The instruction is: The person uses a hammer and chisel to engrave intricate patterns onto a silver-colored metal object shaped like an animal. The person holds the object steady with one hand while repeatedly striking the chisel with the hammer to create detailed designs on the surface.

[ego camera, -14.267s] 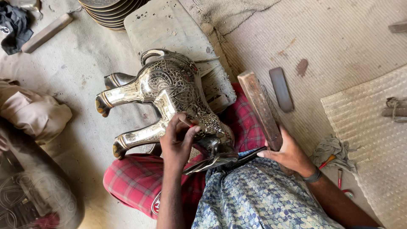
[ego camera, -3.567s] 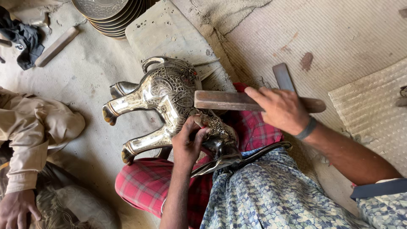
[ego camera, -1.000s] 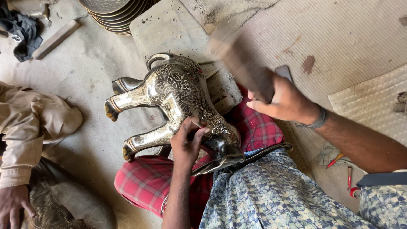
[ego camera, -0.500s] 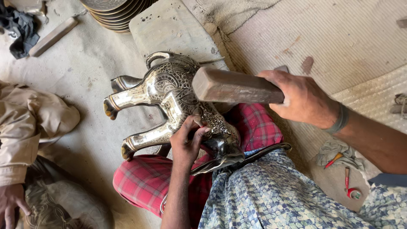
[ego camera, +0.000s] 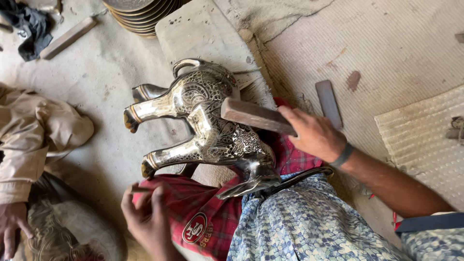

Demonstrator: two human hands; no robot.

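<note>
- The engraved metal animal figure [ego camera: 208,125] lies on its side across the person's lap, on the red checked cloth [ego camera: 193,208].
- The right hand [ego camera: 314,133] is clenched around a wooden block [ego camera: 256,116], which rests against the figure's back.
- The left hand [ego camera: 147,217] is off the figure, below its legs, pinching a thin tool [ego camera: 140,191].
</note>
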